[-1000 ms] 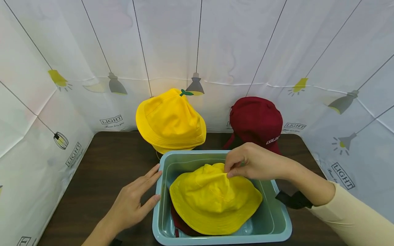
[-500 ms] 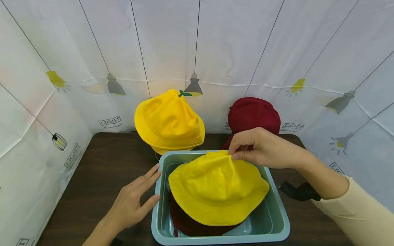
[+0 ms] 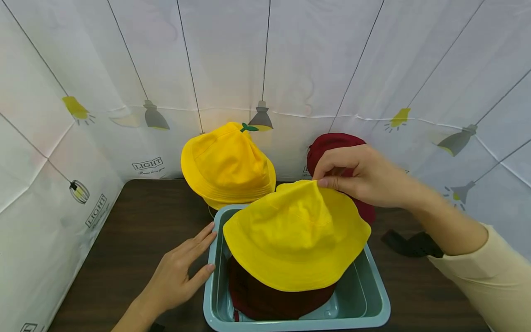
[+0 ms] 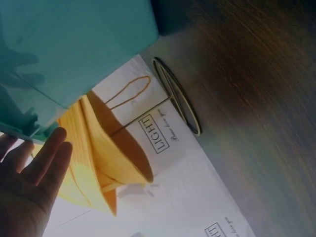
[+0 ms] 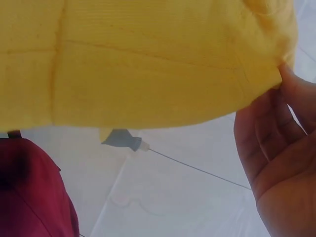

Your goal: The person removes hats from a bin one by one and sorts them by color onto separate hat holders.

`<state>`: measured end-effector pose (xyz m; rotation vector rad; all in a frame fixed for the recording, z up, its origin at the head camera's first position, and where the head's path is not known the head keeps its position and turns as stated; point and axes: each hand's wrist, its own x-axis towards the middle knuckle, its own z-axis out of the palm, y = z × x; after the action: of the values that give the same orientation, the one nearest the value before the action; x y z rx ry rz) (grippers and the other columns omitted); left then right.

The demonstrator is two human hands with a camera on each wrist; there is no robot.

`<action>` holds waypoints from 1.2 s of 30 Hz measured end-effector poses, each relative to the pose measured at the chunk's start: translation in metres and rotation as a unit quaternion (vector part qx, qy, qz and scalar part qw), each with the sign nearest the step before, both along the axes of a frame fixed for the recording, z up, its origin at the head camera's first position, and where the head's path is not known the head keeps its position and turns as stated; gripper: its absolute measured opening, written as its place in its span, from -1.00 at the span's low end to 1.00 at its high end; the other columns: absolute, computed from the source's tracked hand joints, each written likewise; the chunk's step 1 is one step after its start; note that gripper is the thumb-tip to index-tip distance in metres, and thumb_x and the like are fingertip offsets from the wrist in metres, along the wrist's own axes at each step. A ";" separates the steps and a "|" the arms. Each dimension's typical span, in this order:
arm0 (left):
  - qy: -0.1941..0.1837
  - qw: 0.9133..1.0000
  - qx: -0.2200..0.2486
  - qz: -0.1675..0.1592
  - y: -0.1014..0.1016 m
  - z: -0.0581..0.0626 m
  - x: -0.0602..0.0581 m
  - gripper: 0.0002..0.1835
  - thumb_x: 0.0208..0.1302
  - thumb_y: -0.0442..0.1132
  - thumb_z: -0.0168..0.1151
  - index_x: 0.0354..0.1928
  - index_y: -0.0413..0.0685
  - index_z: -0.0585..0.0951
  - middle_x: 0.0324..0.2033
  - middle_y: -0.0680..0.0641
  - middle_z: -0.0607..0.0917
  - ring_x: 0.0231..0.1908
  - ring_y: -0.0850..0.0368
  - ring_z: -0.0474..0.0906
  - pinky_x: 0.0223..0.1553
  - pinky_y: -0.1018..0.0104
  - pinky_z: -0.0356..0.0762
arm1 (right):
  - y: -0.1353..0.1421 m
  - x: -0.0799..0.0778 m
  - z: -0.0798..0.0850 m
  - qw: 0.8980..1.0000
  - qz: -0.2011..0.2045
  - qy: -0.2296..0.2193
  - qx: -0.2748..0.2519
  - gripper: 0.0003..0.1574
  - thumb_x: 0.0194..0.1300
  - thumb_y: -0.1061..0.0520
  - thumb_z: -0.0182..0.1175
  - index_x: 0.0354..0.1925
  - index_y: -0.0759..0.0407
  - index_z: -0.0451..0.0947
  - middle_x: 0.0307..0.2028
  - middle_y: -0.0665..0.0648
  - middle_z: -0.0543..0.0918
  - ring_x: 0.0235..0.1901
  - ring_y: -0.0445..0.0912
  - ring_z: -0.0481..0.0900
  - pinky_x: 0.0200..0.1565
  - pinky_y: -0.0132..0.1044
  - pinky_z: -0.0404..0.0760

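My right hand (image 3: 369,177) pinches the crown of a yellow bucket hat (image 3: 296,244) between thumb and fingertips. The hat hangs brim down over a light blue plastic tub (image 3: 377,295). In the right wrist view its cloth (image 5: 148,74) fills the top, with the thumb pressed at its edge. Below it in the tub lies a dark red hat (image 3: 274,295), partly hidden by the yellow brim. My left hand (image 3: 176,272) rests straight fingers on the tub's left rim. In the left wrist view those fingers (image 4: 47,163) lie against the tub wall (image 4: 89,44).
Behind the tub a second yellow bucket hat (image 3: 228,166) with a green sprout sits on a wire stand (image 4: 177,96). A dark red cap (image 3: 332,143) stands at the back right, partly behind my right hand. A white printed curtain (image 3: 224,55) encloses the dark wooden table (image 3: 137,221).
My right hand has risen and moved slightly right, lifting the yellow bucket hat up from inside the tub. More of the dark red hat beneath shows. My left hand stays on the rim.
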<state>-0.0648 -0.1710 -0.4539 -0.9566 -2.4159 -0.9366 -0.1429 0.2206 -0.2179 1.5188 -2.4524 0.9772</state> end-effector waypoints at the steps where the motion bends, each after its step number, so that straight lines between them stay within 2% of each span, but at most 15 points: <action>1: -0.001 1.000 0.000 0.000 0.000 0.000 0.000 -0.26 0.30 -0.24 0.39 0.52 -0.11 0.43 0.52 -0.10 0.40 0.33 0.01 0.54 0.38 0.51 0.30 | 0.000 -0.001 0.002 1.000 -0.001 0.004 -0.004 -0.60 0.20 0.51 0.39 -0.17 0.06 0.71 -0.25 -0.13 0.72 -0.31 -0.19 0.56 -0.21 -0.44 0.68; 4: -0.007 1.000 -0.004 0.003 0.000 0.001 0.000 -0.26 0.31 -0.24 0.39 0.53 -0.09 0.43 0.53 -0.08 0.39 0.33 0.02 0.54 0.36 0.47 0.35 | -0.002 -0.002 0.007 1.000 -0.014 0.015 -0.014 -0.62 0.21 0.52 0.38 -0.16 0.08 0.71 -0.25 -0.10 0.72 -0.31 -0.18 0.55 -0.21 -0.46 0.68; 7: -0.009 1.000 -0.004 0.003 0.000 0.001 0.000 -0.26 0.31 -0.24 0.39 0.53 -0.08 0.43 0.53 -0.07 0.38 0.32 0.02 0.54 0.35 0.43 0.39 | -0.004 -0.001 0.011 0.998 -0.044 0.026 -0.027 -0.65 0.24 0.52 0.36 -0.16 0.12 0.72 -0.24 -0.06 0.73 -0.30 -0.18 0.56 -0.22 -0.47 0.66; 12: 0.004 1.000 0.007 -0.005 0.001 0.000 -0.001 -0.28 0.32 -0.23 0.38 0.52 -0.11 0.44 0.52 -0.09 0.40 0.32 0.00 0.55 0.37 0.49 0.32 | -0.010 0.000 0.015 0.993 -0.086 0.050 -0.063 -0.67 0.20 0.60 0.32 -0.18 0.27 0.71 -0.23 -0.05 0.73 -0.32 -0.18 0.58 -0.22 -0.51 0.64; 18: 0.001 1.000 0.009 -0.006 0.000 0.000 -0.001 -0.29 0.32 -0.24 0.38 0.50 -0.13 0.45 0.52 -0.12 0.40 0.32 0.01 0.55 0.37 0.51 0.31 | -0.019 -0.006 0.023 0.985 -0.129 0.073 -0.088 -0.80 0.25 0.56 0.31 -0.19 0.40 0.69 -0.29 0.02 0.71 -0.41 -0.17 0.54 -0.31 -0.52 0.60; 24: -0.003 1.000 0.005 -0.001 0.000 0.000 -0.001 -0.28 0.31 -0.24 0.39 0.51 -0.12 0.45 0.52 -0.11 0.41 0.32 0.01 0.55 0.37 0.51 0.32 | -0.028 -0.011 0.032 0.974 -0.178 0.081 -0.110 -0.88 0.34 0.51 0.28 -0.19 0.41 0.69 -0.30 0.07 0.71 -0.38 -0.17 0.56 -0.25 -0.53 0.62; 30: -0.002 1.000 0.007 -0.002 0.000 0.000 -0.001 -0.29 0.31 -0.23 0.39 0.50 -0.12 0.46 0.51 -0.11 0.42 0.32 0.00 0.55 0.38 0.53 0.28 | -0.037 -0.021 0.038 0.967 -0.191 0.107 -0.133 -0.89 0.39 0.46 0.25 -0.14 0.42 0.68 -0.27 0.17 0.73 -0.36 -0.17 0.60 -0.19 -0.52 0.64; 36: -0.016 1.000 0.007 0.001 0.000 0.001 0.000 -0.28 0.30 -0.24 0.39 0.51 -0.10 0.45 0.52 -0.08 0.40 0.35 0.01 0.52 0.39 0.54 0.25 | -0.046 -0.034 0.043 0.959 -0.197 0.125 -0.162 -0.89 0.43 0.43 0.24 -0.12 0.47 0.67 -0.23 0.20 0.72 -0.30 -0.16 0.62 -0.12 -0.50 0.65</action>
<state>-0.0648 -0.1706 -0.4533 -0.9402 -2.4332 -0.9745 -0.1764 0.1748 -0.1750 0.9371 -2.1633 0.9763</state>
